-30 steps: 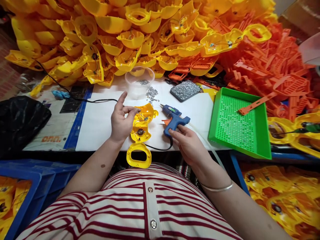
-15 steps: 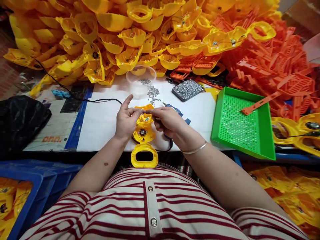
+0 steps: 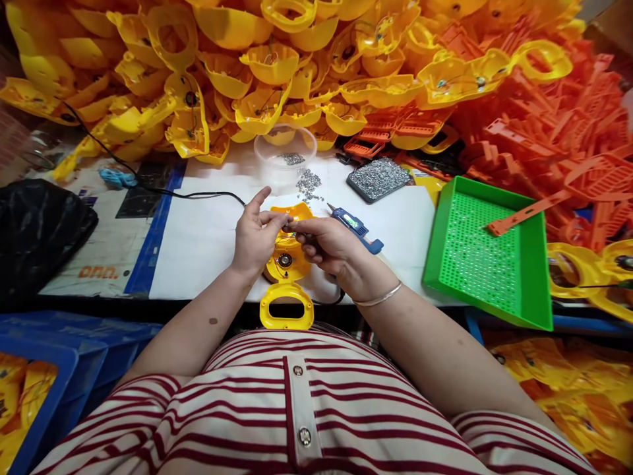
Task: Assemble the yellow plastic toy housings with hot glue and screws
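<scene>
A yellow plastic housing (image 3: 295,267) with a ring-shaped handle, thin wires and a round dark part lies in front of me, its handle end over the table edge. Above its upper part, my left hand (image 3: 257,234) pinches with thumb and forefinger, another finger raised. My right hand (image 3: 329,244) meets it there, thumb and forefinger also pinched and the other fingers curled. Something small and dark shows at the fingertips, too small to name. Just beyond my right hand lies a blue glue gun (image 3: 353,227) with its nozzle pointing up and left.
Small screws (image 3: 309,183) are scattered beside a clear tub (image 3: 285,155). A black tray of screws (image 3: 378,178) lies to their right. A green perforated basket (image 3: 489,264) holds an orange strip. Yellow housings (image 3: 271,63) and orange parts (image 3: 558,138) are heaped behind.
My right hand has shifted slightly down, uncovering more of the glue gun. Both hands remain pinched together over the housing. The view has turned a little.
</scene>
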Demonstrator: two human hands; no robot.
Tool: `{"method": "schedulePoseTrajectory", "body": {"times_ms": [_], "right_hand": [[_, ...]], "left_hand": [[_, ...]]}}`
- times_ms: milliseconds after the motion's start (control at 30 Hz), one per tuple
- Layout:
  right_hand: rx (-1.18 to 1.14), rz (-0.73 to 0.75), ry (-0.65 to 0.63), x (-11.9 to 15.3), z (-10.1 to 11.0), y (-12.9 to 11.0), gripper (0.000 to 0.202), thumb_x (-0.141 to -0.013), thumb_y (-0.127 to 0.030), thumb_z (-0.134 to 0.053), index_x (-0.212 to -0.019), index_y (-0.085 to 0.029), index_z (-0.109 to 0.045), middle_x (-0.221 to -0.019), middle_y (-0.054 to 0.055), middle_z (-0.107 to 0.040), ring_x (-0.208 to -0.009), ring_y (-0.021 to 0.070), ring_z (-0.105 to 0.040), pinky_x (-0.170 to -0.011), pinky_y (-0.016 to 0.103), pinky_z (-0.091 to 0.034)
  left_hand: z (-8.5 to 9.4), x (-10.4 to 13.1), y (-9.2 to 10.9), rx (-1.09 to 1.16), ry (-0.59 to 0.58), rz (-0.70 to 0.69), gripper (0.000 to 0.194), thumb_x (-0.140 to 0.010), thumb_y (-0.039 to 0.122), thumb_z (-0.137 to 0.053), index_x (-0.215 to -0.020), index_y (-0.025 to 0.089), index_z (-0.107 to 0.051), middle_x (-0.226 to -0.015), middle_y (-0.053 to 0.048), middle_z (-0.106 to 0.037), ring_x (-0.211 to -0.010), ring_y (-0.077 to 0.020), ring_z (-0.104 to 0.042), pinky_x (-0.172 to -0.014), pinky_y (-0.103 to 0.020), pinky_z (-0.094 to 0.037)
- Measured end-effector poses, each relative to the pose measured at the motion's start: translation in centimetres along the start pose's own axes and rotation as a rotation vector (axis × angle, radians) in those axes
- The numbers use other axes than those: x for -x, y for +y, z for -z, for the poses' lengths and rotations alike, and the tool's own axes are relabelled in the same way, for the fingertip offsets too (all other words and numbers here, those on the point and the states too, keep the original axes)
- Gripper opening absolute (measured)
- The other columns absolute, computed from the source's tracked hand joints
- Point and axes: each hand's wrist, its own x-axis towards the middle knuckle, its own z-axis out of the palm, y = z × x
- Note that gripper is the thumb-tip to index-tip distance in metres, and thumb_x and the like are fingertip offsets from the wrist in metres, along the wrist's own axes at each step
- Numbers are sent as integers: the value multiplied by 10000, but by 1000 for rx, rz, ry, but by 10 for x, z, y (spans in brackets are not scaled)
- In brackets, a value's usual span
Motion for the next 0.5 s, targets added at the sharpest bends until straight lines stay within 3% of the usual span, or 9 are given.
{"method": "schedulePoseTrajectory", "body": {"times_ms": [267,500], "right_hand": [[-96,-22,-3,1,2,1,199,-880,-134,-587,-681,-124,-594,-453,-69,-459,-312,9,-301,-295,146,-156],[-109,-2,53,5,-2,0,256,-839,-85,-587,-594,-130,-530,-437,-76,-428,-327,1,-299,-309,132,-157]], "left_hand": [[3,-1,-5,-146,-21,-159,572,-755,127,-707,-1299,158,-532,-709,38,-738,-699,-112,-705,-759,-222,-585],[1,2,-9,-213,-18,-292,519,-767,148,-708,-1262,159,-553,-719,24,-742,-697,-116,-692,-742,-218,-577]]}}
